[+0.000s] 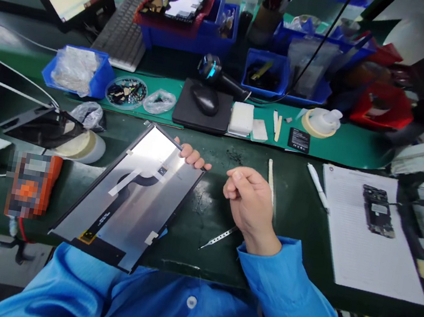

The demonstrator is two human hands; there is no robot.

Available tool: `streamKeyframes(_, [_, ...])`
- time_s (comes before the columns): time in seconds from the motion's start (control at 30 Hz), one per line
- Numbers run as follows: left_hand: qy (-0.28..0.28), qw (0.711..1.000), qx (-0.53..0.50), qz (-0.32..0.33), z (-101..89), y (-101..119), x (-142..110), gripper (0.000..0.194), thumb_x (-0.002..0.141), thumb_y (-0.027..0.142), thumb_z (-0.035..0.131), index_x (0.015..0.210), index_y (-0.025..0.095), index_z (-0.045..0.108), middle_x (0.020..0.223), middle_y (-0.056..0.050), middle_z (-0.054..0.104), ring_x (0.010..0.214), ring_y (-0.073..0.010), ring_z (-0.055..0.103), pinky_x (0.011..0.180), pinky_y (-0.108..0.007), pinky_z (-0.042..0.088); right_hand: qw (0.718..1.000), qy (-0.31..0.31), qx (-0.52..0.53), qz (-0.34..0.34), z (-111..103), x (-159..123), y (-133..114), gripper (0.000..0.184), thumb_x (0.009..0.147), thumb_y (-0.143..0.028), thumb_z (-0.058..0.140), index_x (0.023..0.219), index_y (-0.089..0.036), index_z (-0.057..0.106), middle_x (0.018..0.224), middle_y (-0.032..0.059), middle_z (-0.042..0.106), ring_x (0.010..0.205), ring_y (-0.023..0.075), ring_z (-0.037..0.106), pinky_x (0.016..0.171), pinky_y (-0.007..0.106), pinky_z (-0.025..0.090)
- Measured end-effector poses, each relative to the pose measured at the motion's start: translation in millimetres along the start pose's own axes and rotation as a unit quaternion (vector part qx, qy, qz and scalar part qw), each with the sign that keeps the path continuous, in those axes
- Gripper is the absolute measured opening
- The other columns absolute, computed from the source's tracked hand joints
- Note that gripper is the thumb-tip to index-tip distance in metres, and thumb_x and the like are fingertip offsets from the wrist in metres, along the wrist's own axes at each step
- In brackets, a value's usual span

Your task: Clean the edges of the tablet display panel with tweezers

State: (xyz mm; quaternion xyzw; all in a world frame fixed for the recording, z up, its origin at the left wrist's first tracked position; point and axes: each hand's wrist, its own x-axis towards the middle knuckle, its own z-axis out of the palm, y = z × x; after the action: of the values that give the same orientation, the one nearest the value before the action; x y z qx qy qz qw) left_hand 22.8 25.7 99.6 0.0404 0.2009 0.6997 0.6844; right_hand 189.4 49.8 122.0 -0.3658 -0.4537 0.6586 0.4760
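My left hand (192,156) is wrapped round the far edge of an LCD screen panel (144,190), with most of the hand and arm hidden behind it. The panel is tilted, its silvery back up, and carries a black flex cable (105,216) and strips of tape. To the right of the panel, my right hand (248,195) is raised with fingers pressed together; whatever they pinch, if anything, is hidden. Beneath that hand lies a thin metal tool with holes in its handle (219,237). Just beyond it is a pale narrow stick (271,171).
To the left lie an orange multimeter (32,186) and a tape roll (91,147). At the right, a phone circuit board (378,211) rests on a paper pad (345,242) beside a white pen (317,185). A mouse (205,98), scanner (222,77) and blue bins (187,39) stand behind.
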Motion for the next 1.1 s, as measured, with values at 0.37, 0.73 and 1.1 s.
streamKeyframes(0.37, [-0.012,1.000,-0.005,-0.021,13.2,5.2,-5.2,0.054,0.105,0.047,0.018,0.064,0.019,0.041,0.064,-0.001,0.037,0.062,-0.0153,0.044,0.076,-0.036,0.050,0.986,0.113,0.033,-0.115,-13.0,12.2,-16.0,0.021,0.081,-0.038,0.078,0.083,-0.021,0.067,0.059,-0.0058,0.050,0.049,0.0082,0.043,0.049,0.022,0.038])
streamKeyframes(0.73, [0.000,1.000,0.003,-0.026,12.5,3.6,-0.7,0.055,0.105,0.047,0.016,0.062,0.020,0.037,0.061,0.000,0.034,0.059,-0.0153,0.042,0.074,-0.035,0.048,0.990,-0.097,0.019,0.098,-3.3,0.4,-7.5,0.030,0.086,-0.048,0.071,0.082,-0.022,0.056,0.068,-0.0028,0.065,0.049,0.0118,0.058,0.049,0.025,0.047])
streamKeyframes(1.1, [0.037,0.999,0.017,-0.018,3.0,1.0,10.0,0.062,0.103,0.053,0.004,0.059,0.020,0.033,0.058,0.000,0.031,0.056,-0.0159,0.035,0.077,-0.037,0.045,0.942,-0.166,-0.261,0.134,5.7,-11.8,13.2,0.023,0.084,-0.038,0.069,0.096,-0.021,0.060,0.056,-0.0076,0.058,0.048,0.0134,0.060,0.053,0.025,0.047])
